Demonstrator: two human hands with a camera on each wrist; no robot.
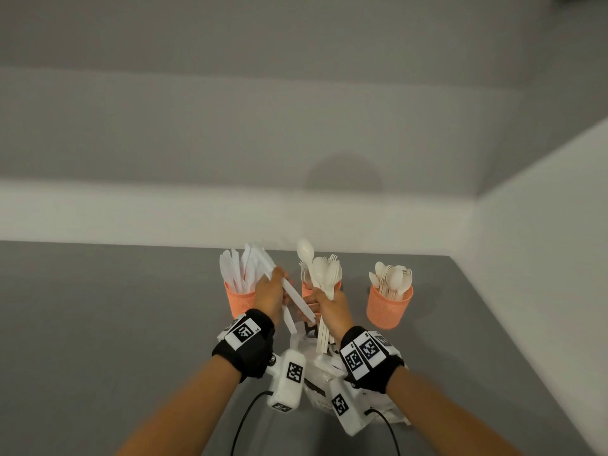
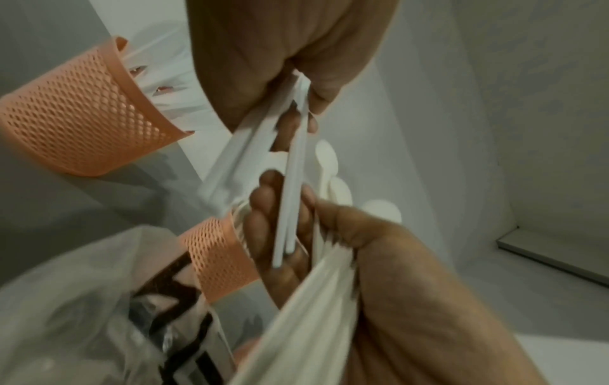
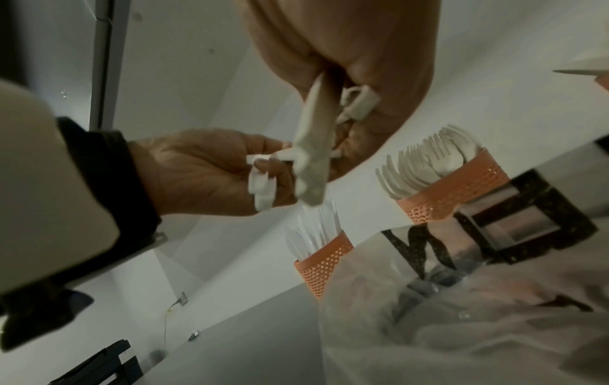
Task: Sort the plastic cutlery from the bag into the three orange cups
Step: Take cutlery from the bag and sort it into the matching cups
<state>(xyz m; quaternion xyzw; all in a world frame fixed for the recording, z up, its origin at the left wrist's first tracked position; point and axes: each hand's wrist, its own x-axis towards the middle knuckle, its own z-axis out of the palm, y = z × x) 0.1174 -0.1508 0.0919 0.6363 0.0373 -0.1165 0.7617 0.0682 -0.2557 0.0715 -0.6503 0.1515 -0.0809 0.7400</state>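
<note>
Head view shows the right hand (image 1: 332,307) gripping a thick bunch of cream spoons and forks (image 1: 324,291) by their handles, with the bowls and prongs sticking up. The bunch is held in the air above the plastic bag (image 1: 316,383), in front of the middle orange cup (image 1: 307,288). The left hand (image 1: 269,294) is just beside it and pinches a few white knives (image 1: 296,299) with curled fingers. The knives slant down toward the right hand, and their ends lie against its fingers, as the left wrist view shows.

Three orange cups with little holes stand in a row on the gray table (image 1: 98,324), behind the hands. The left cup (image 1: 238,299) is full of white knives standing up. The middle cup holds forks, and it is mostly hidden by the hands. The right cup (image 1: 389,306) stands a bit apart and is full of cream spoons.

The bag is thin and see-through with dark print on it. It lies crumpled on the table under the wrists, close to the person. How much cutlery is left inside it is hard to tell.

Black bands with white square-pattern tags (image 1: 245,332) are on both wrists. A pale wall (image 1: 296,126) rises behind the table.
</note>
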